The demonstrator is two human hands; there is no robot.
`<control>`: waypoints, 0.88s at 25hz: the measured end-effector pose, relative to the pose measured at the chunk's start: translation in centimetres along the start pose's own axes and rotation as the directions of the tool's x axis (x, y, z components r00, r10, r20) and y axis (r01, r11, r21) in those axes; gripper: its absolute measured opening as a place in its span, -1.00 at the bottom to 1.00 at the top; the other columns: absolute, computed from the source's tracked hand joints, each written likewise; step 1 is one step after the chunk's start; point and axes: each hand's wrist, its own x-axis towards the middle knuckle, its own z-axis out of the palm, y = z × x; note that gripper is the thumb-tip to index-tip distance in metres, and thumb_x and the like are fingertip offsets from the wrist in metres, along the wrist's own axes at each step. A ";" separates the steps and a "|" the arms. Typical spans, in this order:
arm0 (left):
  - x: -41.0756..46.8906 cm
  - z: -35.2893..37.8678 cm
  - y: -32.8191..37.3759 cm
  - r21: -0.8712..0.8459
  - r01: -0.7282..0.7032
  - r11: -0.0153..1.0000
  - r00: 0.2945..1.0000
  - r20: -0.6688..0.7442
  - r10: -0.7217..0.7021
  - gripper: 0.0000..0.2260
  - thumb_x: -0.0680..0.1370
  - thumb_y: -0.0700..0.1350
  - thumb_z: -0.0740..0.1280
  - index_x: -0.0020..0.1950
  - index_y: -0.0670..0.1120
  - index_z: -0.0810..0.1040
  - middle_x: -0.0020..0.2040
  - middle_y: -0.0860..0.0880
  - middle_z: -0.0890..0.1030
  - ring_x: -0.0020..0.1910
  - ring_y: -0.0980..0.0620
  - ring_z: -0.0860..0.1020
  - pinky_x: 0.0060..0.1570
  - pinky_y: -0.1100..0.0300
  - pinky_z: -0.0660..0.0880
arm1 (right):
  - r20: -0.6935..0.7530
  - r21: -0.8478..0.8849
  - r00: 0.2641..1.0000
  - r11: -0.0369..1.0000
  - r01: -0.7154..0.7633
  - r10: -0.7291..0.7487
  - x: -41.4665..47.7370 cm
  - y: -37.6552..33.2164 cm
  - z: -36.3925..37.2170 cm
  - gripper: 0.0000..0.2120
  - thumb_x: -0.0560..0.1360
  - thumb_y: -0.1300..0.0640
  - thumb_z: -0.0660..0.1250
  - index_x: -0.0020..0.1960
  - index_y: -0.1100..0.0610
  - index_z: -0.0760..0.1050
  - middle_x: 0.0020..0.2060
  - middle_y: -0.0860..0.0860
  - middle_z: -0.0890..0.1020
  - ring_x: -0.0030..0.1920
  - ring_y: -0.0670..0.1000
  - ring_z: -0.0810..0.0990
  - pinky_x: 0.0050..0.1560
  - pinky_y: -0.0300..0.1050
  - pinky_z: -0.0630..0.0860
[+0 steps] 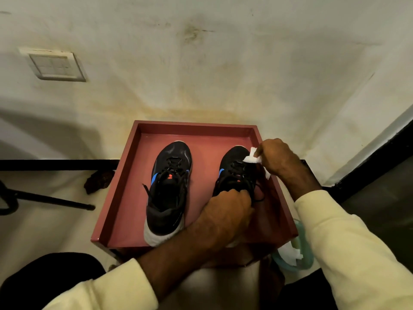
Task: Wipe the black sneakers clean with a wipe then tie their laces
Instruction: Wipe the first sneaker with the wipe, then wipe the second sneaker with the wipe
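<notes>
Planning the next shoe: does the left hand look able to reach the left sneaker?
Probably yes: the left hand grips the right sneaker, and only bare tray lies between it and the left sneaker.

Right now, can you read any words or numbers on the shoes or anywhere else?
None can be read.
Left sneaker, orange tongue mark: too blurred to read.
Its blue side mark: a shape, no letters.
Wall switch plate: no text shows.

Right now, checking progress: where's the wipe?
Head view: the right hand holds the wipe on the toe of the right sneaker, near the far right corner of the tray.
</notes>
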 end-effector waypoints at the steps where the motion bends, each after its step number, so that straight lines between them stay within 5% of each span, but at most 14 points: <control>1: -0.2 -0.1 0.0 -0.009 -0.014 1.000 1.000 -0.005 0.014 -0.62 0.69 0.07 0.23 0.39 -0.15 0.43 0.29 -0.17 0.57 0.21 -0.19 0.57 0.10 -0.04 0.54 | -0.043 0.056 0.999 0.998 -0.005 0.007 -0.6 0.4 -0.7 -0.66 0.47 0.28 0.48 0.24 0.10 0.69 0.24 0.18 0.68 0.18 0.22 0.67 0.26 0.00 0.59; 5: -2.5 -2.8 -1.8 -0.038 -0.134 0.990 0.976 -0.181 0.125 -0.69 0.66 0.09 0.25 0.30 -0.05 0.55 0.22 -0.05 0.59 0.15 -0.06 0.59 0.16 0.04 0.57 | -0.122 0.393 0.992 0.919 0.034 0.015 -3.4 0.7 -2.3 -0.54 0.53 0.31 0.36 0.42 0.16 0.55 0.31 0.15 0.64 0.24 0.15 0.62 0.21 -0.12 0.50; 9: -5.2 -8.6 -8.6 -0.025 -0.017 1.000 0.901 -0.433 0.005 -0.73 0.61 -0.03 0.32 0.28 0.02 0.64 0.22 0.03 0.63 0.18 0.02 0.59 0.26 0.07 0.54 | -0.095 0.524 0.993 0.845 0.107 -0.067 -6.3 -1.8 -2.7 -0.54 0.56 0.23 0.34 0.45 0.05 0.53 0.22 0.05 0.62 0.13 0.00 0.58 0.14 -0.17 0.48; 14: -5.6 -7.6 -13.5 -0.006 0.235 0.972 0.970 -0.068 -0.235 -0.29 0.53 -0.06 0.46 0.62 0.11 0.23 0.60 -0.03 0.27 0.50 -0.10 0.38 0.47 -0.04 0.40 | -0.062 0.599 0.983 0.782 0.174 -0.172 -9.1 -5.6 -2.0 -0.53 0.56 0.24 0.33 0.43 -0.02 0.54 0.07 -0.09 0.58 0.04 -0.06 0.60 0.08 -0.20 0.52; 19: -2.6 -5.7 -13.2 0.088 0.288 0.954 0.952 -0.138 -0.275 -0.40 0.58 -0.14 0.36 0.57 0.24 0.31 0.53 -0.04 0.41 0.39 -0.16 0.50 0.32 -0.10 0.54 | 0.012 0.831 0.965 0.539 0.136 -0.262 -11.2 -8.2 -0.1 -0.67 0.58 0.33 0.31 0.17 0.00 0.69 0.03 -0.06 0.76 0.03 -0.01 0.75 0.03 -0.15 0.69; 22: -2.4 -6.0 -13.8 0.028 0.309 0.951 0.939 -0.169 -0.300 -0.50 0.61 -0.15 0.31 0.49 0.27 0.44 0.44 -0.05 0.53 0.30 -0.16 0.57 0.26 -0.09 0.58 | -0.014 0.834 0.954 0.522 0.177 -0.300 -11.7 -8.9 1.3 -0.68 0.60 0.31 0.34 0.03 -0.10 0.71 -0.03 -0.16 0.77 -0.03 -0.16 0.74 -0.05 -0.28 0.62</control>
